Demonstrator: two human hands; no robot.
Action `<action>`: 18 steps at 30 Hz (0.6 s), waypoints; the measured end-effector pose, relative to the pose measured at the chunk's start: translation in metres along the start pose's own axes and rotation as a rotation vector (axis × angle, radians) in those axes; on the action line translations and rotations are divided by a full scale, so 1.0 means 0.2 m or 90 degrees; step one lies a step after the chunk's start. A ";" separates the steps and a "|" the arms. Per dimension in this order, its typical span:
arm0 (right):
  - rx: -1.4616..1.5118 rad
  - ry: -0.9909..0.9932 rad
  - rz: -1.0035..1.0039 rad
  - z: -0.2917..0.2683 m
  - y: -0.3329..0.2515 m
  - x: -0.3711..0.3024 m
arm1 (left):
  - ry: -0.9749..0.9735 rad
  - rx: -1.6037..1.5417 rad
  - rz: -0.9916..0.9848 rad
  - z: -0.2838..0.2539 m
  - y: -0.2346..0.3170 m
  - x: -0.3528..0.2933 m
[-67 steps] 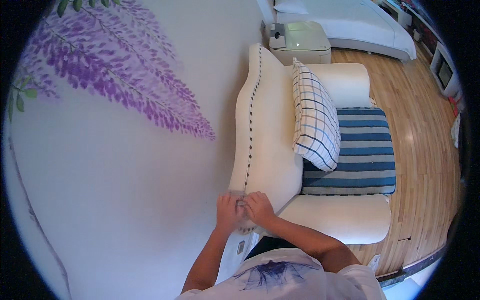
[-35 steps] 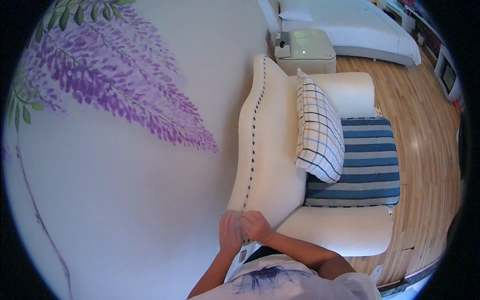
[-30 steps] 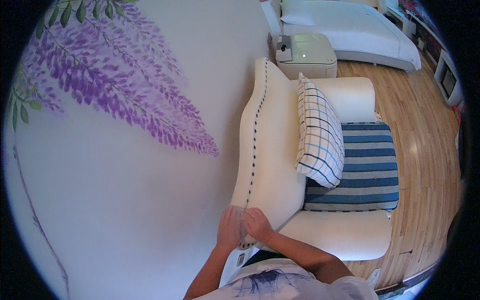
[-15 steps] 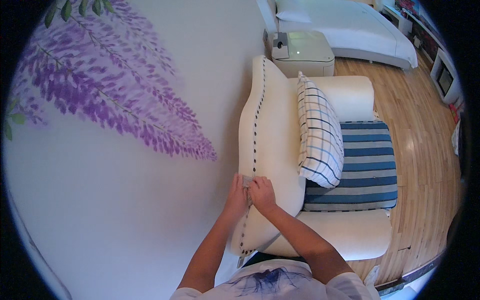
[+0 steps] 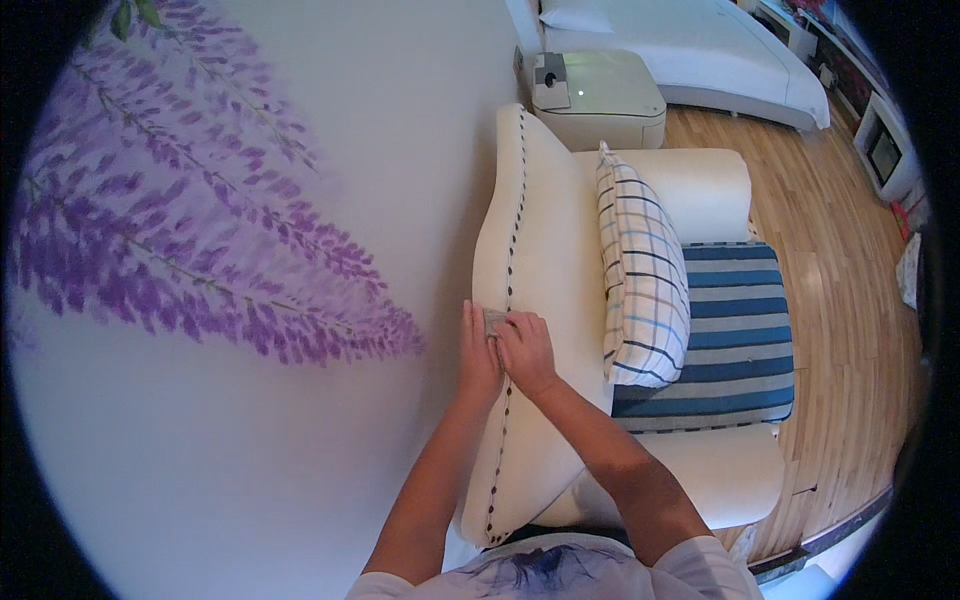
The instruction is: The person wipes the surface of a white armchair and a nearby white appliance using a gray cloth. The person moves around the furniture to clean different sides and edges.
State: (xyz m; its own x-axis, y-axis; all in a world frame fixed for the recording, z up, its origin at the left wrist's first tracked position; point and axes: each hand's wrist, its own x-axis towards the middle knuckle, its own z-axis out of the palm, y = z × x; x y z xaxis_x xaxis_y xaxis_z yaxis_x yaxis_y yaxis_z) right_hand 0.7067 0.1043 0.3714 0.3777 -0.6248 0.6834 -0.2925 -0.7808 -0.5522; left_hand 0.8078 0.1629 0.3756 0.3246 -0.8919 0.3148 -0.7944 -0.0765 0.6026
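Note:
A cream armchair [image 5: 545, 230] with a row of dark studs along its back's top edge stands against the wall. My left hand [image 5: 478, 350] and my right hand [image 5: 527, 350] lie side by side on that top edge, about halfway along it. Between their fingers a small grey cloth [image 5: 493, 319] is pressed onto the studded seam. Both hands are closed around the cloth.
A checked white pillow [image 5: 640, 275] leans on the chair back above a blue striped seat cushion [image 5: 735, 335]. The white wall with a purple flower mural [image 5: 200, 240] is on the left. A bedside cabinet [image 5: 595, 95] and a bed [image 5: 690, 50] stand beyond. Wooden floor [image 5: 850, 300] lies to the right.
Both hands have moved with the cloth up along the chair's studded top edge, from its near end to about its middle. My arms are stretched further out.

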 end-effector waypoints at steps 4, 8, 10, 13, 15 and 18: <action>0.004 0.048 -0.002 0.03 0.05 0.16 | 0.035 0.006 0.059 0.01 -0.03 0.17; 0.025 0.034 0.046 0.07 0.10 0.30 | 0.035 -0.001 0.060 0.00 -0.06 0.34; 0.025 0.046 0.067 0.09 0.12 0.38 | 0.019 -0.014 0.070 -0.01 -0.07 0.43; 0.023 0.049 0.100 0.13 0.19 0.46 | -0.013 -0.031 0.053 -0.02 -0.06 0.55; 0.011 0.050 0.112 0.16 0.23 0.51 | -0.032 -0.039 0.037 -0.01 -0.08 0.63; 0.014 0.046 0.145 0.18 0.28 0.59 | -0.063 -0.038 0.024 0.00 -0.11 0.73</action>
State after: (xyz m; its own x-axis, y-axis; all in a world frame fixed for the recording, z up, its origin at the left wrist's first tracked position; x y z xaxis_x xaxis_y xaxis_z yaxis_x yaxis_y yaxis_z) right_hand 0.7667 -0.0119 0.4041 0.2405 -0.7844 0.5717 -0.3429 -0.6197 -0.7060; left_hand 0.8732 0.0332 0.4074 0.2407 -0.9337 0.2651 -0.7716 -0.0184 0.6358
